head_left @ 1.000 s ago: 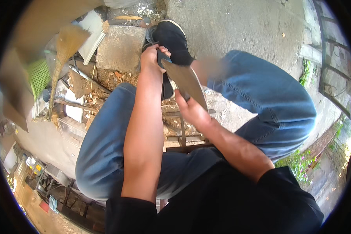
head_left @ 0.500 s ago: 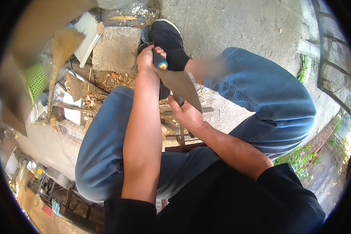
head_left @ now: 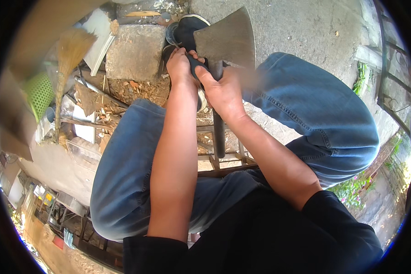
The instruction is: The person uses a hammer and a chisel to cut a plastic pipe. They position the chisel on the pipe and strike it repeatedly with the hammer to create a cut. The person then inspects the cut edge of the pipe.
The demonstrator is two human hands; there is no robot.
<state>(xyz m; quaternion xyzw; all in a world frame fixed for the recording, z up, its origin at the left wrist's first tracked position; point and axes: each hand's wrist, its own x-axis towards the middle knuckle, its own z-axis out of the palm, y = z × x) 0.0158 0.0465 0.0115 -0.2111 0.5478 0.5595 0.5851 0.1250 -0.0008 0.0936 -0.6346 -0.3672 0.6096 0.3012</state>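
Note:
My right hand is closed round the dark round handle of a cleaver, near where it meets the blade. That broad grey blade flares toward its curved edge at the right and points away from me. Beside it, my left hand grips a dark power tool, probably an angle grinder; the fingers and my right hand cover much of it. A clear, round guard-like part shows past my left hand, next to my black shoe.
A stone block lies ahead at left, with wood chips around it. Further left are a straw broom, a green basket and boards. A metal-framed gate stands at the right. My knees flank my hands.
The cleaver has moved up and away from me, its blade now beyond my hands and its handle hanging toward me. My right hand has come up beside my left, which still grips the tool.

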